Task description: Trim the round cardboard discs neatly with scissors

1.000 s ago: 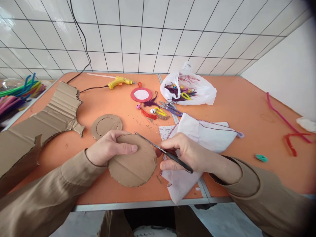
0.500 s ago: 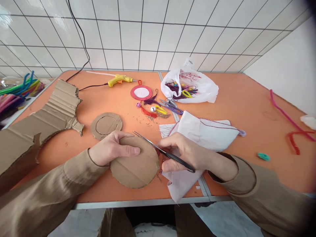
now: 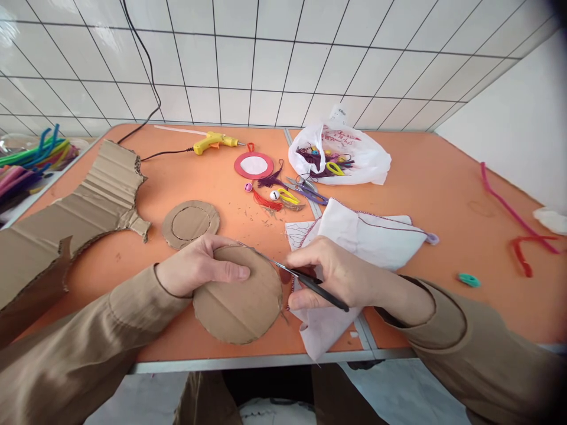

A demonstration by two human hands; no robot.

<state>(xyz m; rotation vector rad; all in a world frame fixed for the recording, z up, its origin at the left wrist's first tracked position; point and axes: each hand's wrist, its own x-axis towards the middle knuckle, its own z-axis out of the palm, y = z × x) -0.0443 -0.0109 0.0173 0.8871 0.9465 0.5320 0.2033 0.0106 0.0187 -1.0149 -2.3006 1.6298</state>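
Observation:
My left hand (image 3: 201, 267) grips a round cardboard disc (image 3: 239, 307) by its upper left edge, thumb flat on top. My right hand (image 3: 330, 274) is closed on black-handled scissors (image 3: 321, 290), whose blades lie along the disc's upper right rim. Behind my left hand a second cardboard disc (image 3: 190, 224), with a circle marked inside it, rests on the table. Under and behind my right hand spreads a folded white cloth (image 3: 372, 233) with dark red stitched edges.
A large cut cardboard sheet (image 3: 84, 218) covers the left side. Further back lie a yellow glue gun (image 3: 215, 143), a red ring-shaped piece (image 3: 254, 166), purple scissors (image 3: 310, 192) and a white plastic bag (image 3: 363, 156). Pipe cleaners (image 3: 509, 206) lie at right.
The disc has tilted and shifted slightly down and left in my left hand. The scissor blades have moved closer against its rim, and their handles have spread a little.

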